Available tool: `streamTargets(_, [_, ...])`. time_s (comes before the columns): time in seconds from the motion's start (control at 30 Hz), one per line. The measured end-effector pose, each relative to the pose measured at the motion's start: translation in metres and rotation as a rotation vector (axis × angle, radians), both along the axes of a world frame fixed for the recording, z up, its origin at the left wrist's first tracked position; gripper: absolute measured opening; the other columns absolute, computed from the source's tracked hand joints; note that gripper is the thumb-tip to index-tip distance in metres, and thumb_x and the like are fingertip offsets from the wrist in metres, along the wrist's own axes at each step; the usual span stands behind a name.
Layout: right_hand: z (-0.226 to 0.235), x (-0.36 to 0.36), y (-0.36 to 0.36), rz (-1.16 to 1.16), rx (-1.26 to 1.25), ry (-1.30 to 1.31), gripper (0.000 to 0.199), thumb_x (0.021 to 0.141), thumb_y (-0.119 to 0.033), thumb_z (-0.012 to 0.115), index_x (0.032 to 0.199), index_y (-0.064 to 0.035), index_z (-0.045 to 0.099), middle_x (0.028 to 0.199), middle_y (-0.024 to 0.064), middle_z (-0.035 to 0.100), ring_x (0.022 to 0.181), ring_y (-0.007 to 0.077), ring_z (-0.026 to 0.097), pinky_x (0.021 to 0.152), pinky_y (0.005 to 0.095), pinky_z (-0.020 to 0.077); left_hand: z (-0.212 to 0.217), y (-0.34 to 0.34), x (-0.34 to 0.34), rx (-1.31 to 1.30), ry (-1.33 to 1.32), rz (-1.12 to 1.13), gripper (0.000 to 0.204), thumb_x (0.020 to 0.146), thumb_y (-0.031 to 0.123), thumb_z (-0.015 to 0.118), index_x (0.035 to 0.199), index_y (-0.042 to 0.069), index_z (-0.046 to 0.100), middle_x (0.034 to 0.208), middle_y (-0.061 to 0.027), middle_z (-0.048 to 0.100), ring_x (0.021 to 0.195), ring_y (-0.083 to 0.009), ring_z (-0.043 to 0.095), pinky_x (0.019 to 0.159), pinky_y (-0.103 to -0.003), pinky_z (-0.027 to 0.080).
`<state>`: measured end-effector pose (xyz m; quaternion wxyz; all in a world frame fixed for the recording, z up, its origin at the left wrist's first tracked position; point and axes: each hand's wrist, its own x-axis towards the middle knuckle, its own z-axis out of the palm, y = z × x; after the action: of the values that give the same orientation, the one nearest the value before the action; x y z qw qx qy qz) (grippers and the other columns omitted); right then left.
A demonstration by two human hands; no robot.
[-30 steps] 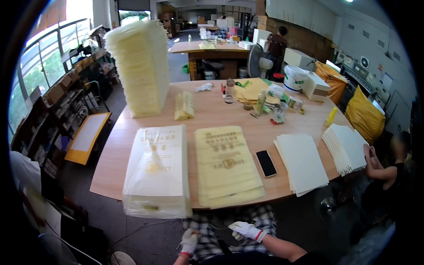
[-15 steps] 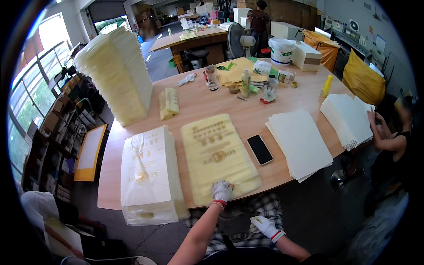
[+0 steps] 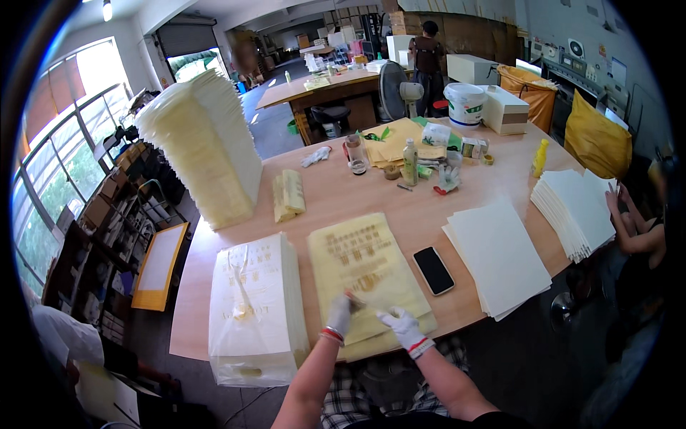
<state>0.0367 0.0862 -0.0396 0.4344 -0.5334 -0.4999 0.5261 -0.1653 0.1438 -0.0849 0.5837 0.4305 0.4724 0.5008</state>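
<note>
A stack of pale yellow printed plastic bags lies flat in front of me at the table's near edge. My left hand, in a white knit glove, pinches what looks like a lifted edge of the top bag, partly smeared by motion. Over the same stack, close to its right, my gloved right hand has its fingers apart and pointing at the lifted film. Left of the bags stands a thick pile of white sheets in a clear printed bag. A black phone lies to the right.
White sheets are fanned at the right; beyond them a person's hands touch another pile. A tall cream stack rises at the far left. Bottles, a bucket and a fan stand at the back.
My right hand has come up from my lap to the bag stack. My left hand has lifted from lying on the bags, with film now raised between the hands.
</note>
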Motion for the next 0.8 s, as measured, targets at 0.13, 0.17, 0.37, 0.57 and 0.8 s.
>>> streamTargets(0.13, [-0.046,0.061,-0.005,0.152,0.435,-0.969,0.034,0.072,-0.035,0.069,0.08,-0.0024,0.06,0.096,0.0179,0.058,0.087,0.0299,0.055,0.077,0.0379,0.0443,0.01,0.029,-0.019,-0.141,-0.455,0.039,0.028,0.086,0.024,0.052,0.106,0.005,0.057,0.082,-0.0068,0.063,0.065,-0.0118,0.054,0.057,-0.022,0.042])
streamTargets(0.17, [-0.018,0.048,-0.017,-0.021,0.37,-0.982,0.034,0.07,-0.031,0.069,0.087,-0.0034,0.059,0.104,0.0208,0.055,0.095,0.039,0.051,0.083,0.0444,0.042,0.028,0.025,-0.015,-0.182,-0.244,0.113,0.028,0.086,0.021,0.053,0.108,0.005,0.056,0.084,-0.0073,0.063,0.064,-0.0102,0.053,0.056,-0.021,0.041])
streamTargets(0.37, [0.024,-0.035,0.007,0.108,0.715,-0.499,0.036,0.076,-0.026,0.062,0.102,-0.0024,0.054,0.105,0.0207,0.056,0.097,0.0378,0.054,0.086,0.0451,0.0417,0.097,0.0,0.044,-0.01,0.161,0.086,0.041,0.084,0.014,0.056,0.121,0.001,0.046,0.083,-0.0069,0.064,0.055,-0.0064,0.047,0.05,-0.02,0.039])
streamTargets(0.57, [-0.022,-0.032,-0.01,0.316,0.612,-0.861,0.034,0.083,-0.031,0.054,0.104,-0.0042,0.057,0.099,0.0183,0.06,0.096,0.0312,0.057,0.084,0.0397,0.0433,0.173,-0.041,0.042,0.171,0.685,-0.027,0.052,0.08,0.017,0.059,0.127,0.002,0.04,0.083,-0.0053,0.067,0.057,-0.0187,0.055,0.059,-0.034,0.046])
streamTargets(0.8, [0.031,0.137,-0.065,-0.011,0.561,-0.654,0.035,0.08,-0.029,0.062,0.105,-0.004,0.059,0.102,0.0169,0.06,0.094,0.0319,0.058,0.081,0.0385,0.0471,0.16,-0.1,0.043,0.694,1.231,0.236,0.051,0.071,0.012,0.069,0.115,-0.001,0.047,0.089,-0.012,0.061,0.086,-0.0297,0.058,0.074,-0.035,0.046])
